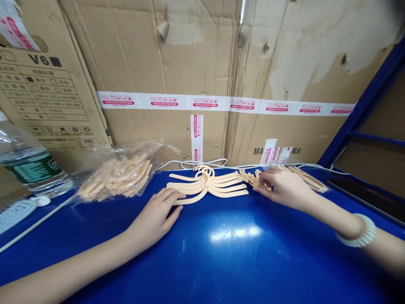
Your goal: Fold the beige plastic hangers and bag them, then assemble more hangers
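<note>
Several cream plastic clothes hangers (221,182) lie overlapped in a row on the blue table, their hooks bunched toward the back. My left hand (163,209) has its fingers and thumb closed around the left end of the nearest hanger. To the right of the row is a pile of small cream plastic pieces (248,176). Over that pile my right hand (284,185) is bent with fingers and thumb drawn together; what lies between the fingertips is hidden. A pale coiled band (360,231) circles the right wrist.
A clear bag (118,173) of cream plastic parts lies at left, near a water bottle (33,164). Longer cream pieces (311,181) and a dark flat device (368,198) lie right. A white cable (177,162) runs along the cardboard wall (158,131). The blue tabletop (202,261) reflects light.
</note>
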A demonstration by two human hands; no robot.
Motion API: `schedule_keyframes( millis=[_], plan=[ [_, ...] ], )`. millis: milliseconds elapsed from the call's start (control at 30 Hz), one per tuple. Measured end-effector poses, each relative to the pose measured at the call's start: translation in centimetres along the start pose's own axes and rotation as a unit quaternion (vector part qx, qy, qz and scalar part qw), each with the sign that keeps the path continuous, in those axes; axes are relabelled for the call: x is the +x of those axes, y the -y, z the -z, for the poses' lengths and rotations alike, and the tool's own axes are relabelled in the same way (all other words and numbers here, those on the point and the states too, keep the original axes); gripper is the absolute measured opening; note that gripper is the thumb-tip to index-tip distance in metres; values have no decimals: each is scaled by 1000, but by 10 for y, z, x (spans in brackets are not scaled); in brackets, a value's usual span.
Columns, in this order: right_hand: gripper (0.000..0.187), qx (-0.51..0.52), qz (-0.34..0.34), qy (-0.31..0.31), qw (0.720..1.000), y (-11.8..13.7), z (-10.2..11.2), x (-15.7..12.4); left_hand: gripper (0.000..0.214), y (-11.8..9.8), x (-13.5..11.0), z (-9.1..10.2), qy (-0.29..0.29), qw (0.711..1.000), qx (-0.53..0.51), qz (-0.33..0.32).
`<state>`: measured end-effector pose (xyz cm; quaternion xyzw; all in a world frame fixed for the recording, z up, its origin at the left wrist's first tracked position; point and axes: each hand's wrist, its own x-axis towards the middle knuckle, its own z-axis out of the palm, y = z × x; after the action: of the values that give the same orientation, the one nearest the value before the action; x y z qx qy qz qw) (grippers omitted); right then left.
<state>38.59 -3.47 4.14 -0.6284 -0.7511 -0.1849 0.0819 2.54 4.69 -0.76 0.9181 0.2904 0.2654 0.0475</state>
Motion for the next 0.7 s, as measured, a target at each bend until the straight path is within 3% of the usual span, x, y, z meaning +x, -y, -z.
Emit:
schedule_keyframes(
  millis=[167,400,600,700],
  plan=[
    [21,-32,21,-11,999,5,-14,0,21,-2,1,2,8,1000,3,-4],
    [21,128,-95,8,987,-15,2,5,23,-3,3,3,-6,1000,-12,-29],
    [22,181,-162,-62,968,-33,18,4,21,-5,2,4,-1,999,-17,-29],
    [18,259,-224,-51,938,-39,23,3,19,-7,3,6,4,1000,-2,-27]
  ],
)
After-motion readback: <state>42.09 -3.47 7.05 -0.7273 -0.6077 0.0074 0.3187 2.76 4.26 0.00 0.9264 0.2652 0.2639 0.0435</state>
